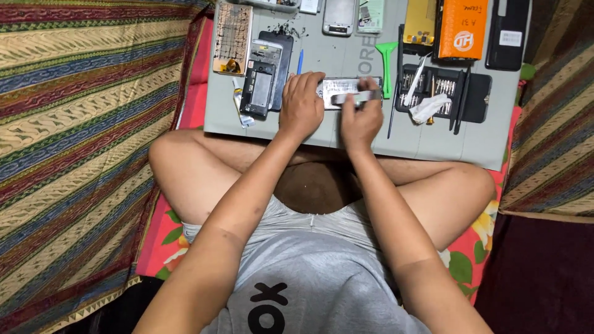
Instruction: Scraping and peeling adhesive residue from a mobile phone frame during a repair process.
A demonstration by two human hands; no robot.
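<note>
The left hand [301, 105] pins the opened phone [346, 91] flat on the grey mat [346, 133]. The right hand [362, 117] grips a metal tool [356, 97] over it. Best kept shallow and steady.

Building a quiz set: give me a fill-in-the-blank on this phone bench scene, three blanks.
1. Both hands rest on a silver phone frame lying on the ____ mat.
2. The right hand grips flat metal ____.
3. The pry tool beside the screwdriver kit is ____.
The left hand steadies the frame.

Missing: grey; tweezers; green
</note>
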